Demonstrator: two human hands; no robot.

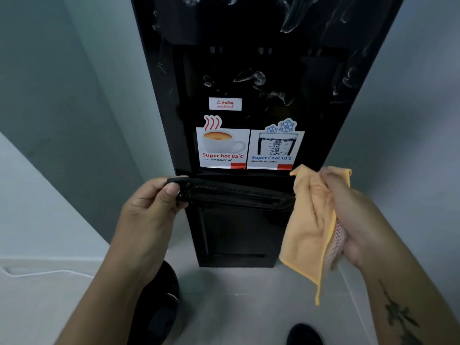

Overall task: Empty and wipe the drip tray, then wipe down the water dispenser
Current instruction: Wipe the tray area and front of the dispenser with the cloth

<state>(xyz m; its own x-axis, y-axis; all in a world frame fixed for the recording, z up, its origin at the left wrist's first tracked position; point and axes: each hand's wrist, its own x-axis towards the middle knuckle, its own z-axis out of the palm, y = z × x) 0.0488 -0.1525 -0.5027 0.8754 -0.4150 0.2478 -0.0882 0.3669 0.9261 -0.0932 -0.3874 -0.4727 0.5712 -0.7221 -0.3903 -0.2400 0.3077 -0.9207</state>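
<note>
A tall black water dispenser [249,83] stands in front of me, with "Super hot" and "Super Cool" stickers on its front. My left hand [149,210] grips the left end of the black slotted drip tray [234,192], which is held level just below the stickers, in front of the dispenser. My right hand [348,210] grips a bunched orange cloth [306,220] at the tray's right end; a pale mesh piece shows under the cloth by my palm.
Pale walls close in on both sides of the dispenser. The floor [236,307] below is light-coloured. A dark round object [159,302] lies on the floor under my left forearm, and a black shoe tip [303,334] shows at the bottom edge.
</note>
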